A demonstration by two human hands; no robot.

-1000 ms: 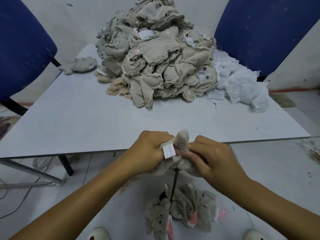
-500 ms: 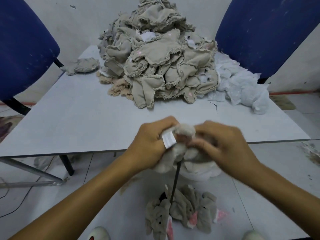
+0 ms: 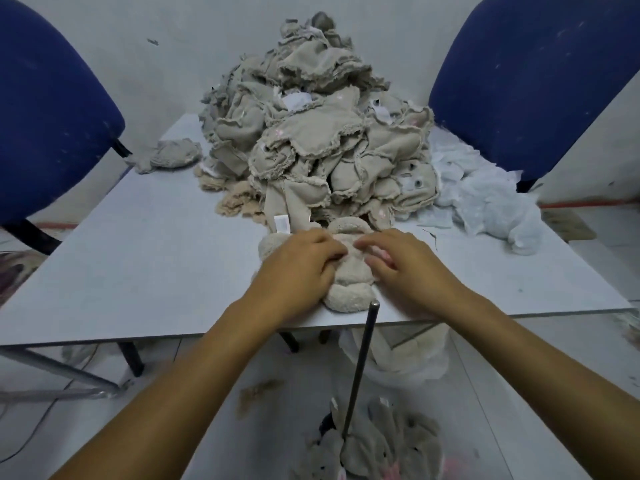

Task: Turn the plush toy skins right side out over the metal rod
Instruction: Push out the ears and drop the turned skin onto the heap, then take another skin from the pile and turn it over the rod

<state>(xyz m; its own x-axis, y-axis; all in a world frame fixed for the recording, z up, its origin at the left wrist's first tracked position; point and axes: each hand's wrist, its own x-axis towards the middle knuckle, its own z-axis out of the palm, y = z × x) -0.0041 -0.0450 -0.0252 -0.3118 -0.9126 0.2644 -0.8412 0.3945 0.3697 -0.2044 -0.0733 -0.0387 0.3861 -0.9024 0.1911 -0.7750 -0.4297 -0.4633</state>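
Now both hands are lying on the skin [image 3: 349,268] at the near edge of the bench [image 3: 138,265], in the middle of the frame. The left hand [image 3: 298,271] is gripping its left side with curled fingers; the right hand [image 3: 408,271] is pinching its top. The rod [image 3: 362,362] is standing bare just below, lower centre. The skin is looking soft, light and floppy, so I think holding at a seam or opening is best. The hands are hiding its middle, and the pile [image 3: 311,133] behind is hard to sort out.
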